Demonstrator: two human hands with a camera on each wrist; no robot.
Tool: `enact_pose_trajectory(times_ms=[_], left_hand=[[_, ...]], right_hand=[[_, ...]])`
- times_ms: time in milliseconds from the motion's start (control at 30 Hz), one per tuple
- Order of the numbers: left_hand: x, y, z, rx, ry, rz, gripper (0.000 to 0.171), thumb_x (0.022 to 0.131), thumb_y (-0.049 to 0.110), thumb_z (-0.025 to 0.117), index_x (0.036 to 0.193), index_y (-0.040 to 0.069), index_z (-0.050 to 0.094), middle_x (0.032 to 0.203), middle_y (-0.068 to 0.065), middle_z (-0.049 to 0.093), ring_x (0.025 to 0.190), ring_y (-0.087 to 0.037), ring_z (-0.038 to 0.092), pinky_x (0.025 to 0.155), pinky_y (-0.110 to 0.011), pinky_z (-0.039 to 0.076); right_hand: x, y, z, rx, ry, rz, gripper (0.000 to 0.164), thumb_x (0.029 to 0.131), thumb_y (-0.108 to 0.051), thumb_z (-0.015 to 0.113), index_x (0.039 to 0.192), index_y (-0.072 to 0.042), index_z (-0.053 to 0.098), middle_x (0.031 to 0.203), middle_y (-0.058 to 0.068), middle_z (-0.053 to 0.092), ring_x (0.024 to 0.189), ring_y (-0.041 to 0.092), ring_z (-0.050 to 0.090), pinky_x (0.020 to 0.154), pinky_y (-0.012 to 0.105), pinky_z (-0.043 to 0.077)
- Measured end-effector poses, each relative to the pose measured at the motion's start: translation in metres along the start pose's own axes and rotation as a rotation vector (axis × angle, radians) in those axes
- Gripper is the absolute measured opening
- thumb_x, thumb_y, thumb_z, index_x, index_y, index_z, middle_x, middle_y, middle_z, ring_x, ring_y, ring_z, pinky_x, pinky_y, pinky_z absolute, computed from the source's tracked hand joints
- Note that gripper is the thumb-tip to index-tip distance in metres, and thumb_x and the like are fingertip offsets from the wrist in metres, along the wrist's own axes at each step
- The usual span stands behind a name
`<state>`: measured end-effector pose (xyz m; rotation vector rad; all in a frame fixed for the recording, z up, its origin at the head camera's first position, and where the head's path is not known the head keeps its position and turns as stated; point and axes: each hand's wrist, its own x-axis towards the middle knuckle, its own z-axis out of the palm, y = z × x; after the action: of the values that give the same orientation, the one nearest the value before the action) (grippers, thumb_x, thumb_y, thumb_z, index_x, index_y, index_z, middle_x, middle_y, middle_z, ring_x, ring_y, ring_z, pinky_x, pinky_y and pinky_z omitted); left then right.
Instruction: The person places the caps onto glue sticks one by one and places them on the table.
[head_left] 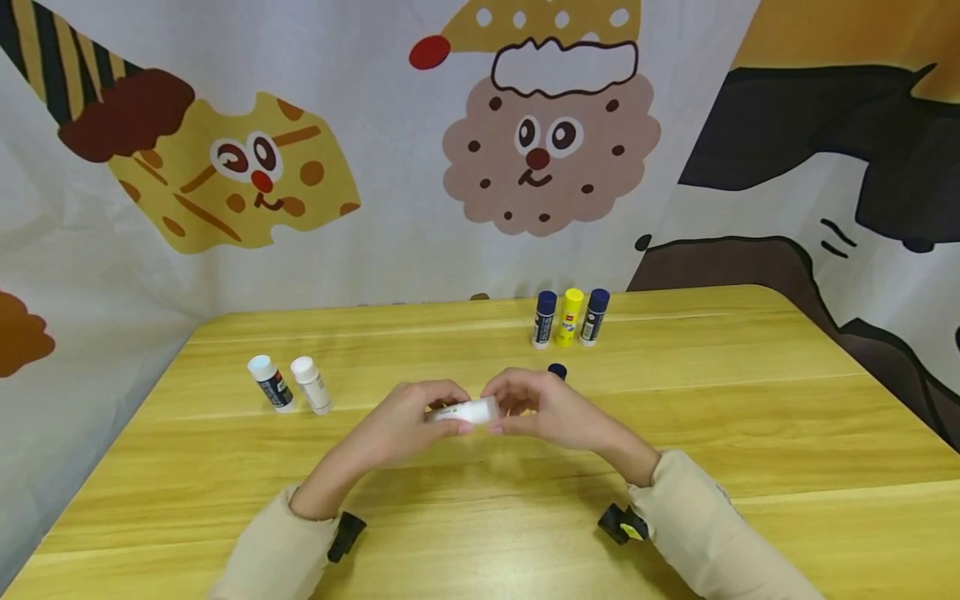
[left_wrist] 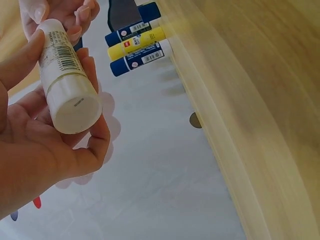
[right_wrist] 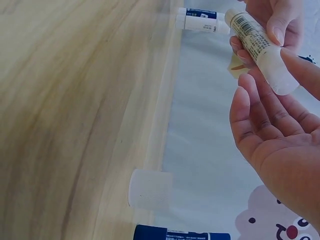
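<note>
We see a white glue stick (head_left: 472, 412) held in the air over the near-middle of the table (head_left: 480, 525), lying roughly sideways between both hands. The head view gives only faint print on its side; the left wrist view shows us a barcode label and the round end face nearest that camera, and the right wrist view shows the barcode too, with the opposite end plain and whitish.

Our left hand (head_left: 408, 421) grips the tube, thumb and fingers curled round it. Our right hand (head_left: 551, 408) is at the other end, thumb on one side and fingers beyond; we cannot tell whether it pinches or merely touches.

Just behind the right hand, the head view lets us see only the top of a dark blue object (head_left: 557, 371). The right wrist view adds a pale ridged cylinder (right_wrist: 150, 189) on the tabletop, which we cannot make out from the head.

Farther back stand two dark-blue-capped sticks (head_left: 544, 320) with a yellow stick (head_left: 570, 317) between them; to the left, two white-capped sticks (head_left: 311, 386) stand near each other. Only the head view takes in both groups.
</note>
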<state>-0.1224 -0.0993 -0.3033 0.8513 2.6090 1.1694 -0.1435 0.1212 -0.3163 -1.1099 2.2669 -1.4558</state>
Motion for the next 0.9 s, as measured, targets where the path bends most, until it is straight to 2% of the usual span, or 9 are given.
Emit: enact_pose_trajectory(times_ms=[267, 433, 667, 900], left_hand=[[-0.0001, 0.0008, -0.0005, -0.012, -0.001, 0.011, 0.018, 0.086, 0.018, 0.064, 0.101, 0.006, 0.063, 0.088, 0.002, 0.062, 0.077, -0.011, 0.054, 0.066, -0.025, 0.047], [0.0, 0.0015, -0.0008, -0.024, -0.01, 0.007, 0.02, 0.086, 0.019, 0.064, 0.102, 0.006, 0.063, 0.088, 0.002, 0.062, 0.078, -0.011, 0.055, 0.067, -0.025, 0.047], [-0.0013, -0.0028, -0.002, -0.035, 0.008, 0.003, 0.021, 0.087, 0.025, 0.063, 0.102, 0.01, 0.064, 0.092, 0.003, 0.062, 0.085, -0.012, 0.056, 0.071, -0.03, 0.046], [-0.0048, -0.0067, -0.0073, -0.008, 0.045, -0.003, 0.022, 0.087, 0.026, 0.064, 0.103, 0.011, 0.064, 0.095, 0.003, 0.063, 0.089, -0.014, 0.057, 0.075, -0.038, 0.045]], right_hand=[[0.0005, 0.0005, 0.0, -0.015, 0.016, -0.014, 0.021, 0.084, -0.005, 0.066, 0.103, -0.001, 0.059, 0.093, 0.007, 0.061, 0.08, 0.016, 0.057, 0.068, 0.03, 0.049], [-0.0002, 0.0002, 0.0, -0.024, 0.034, -0.03, 0.021, 0.083, -0.007, 0.066, 0.102, -0.001, 0.06, 0.095, 0.007, 0.062, 0.083, 0.017, 0.058, 0.069, 0.034, 0.05], [-0.0015, -0.0008, -0.0031, -0.038, 0.061, -0.069, 0.02, 0.082, -0.006, 0.067, 0.1, 0.0, 0.061, 0.096, 0.008, 0.062, 0.081, 0.018, 0.057, 0.07, 0.034, 0.05], [-0.002, -0.0033, -0.0092, -0.05, 0.077, -0.034, 0.019, 0.083, -0.006, 0.067, 0.1, 0.0, 0.061, 0.097, 0.009, 0.062, 0.082, 0.019, 0.057, 0.071, 0.034, 0.049]])
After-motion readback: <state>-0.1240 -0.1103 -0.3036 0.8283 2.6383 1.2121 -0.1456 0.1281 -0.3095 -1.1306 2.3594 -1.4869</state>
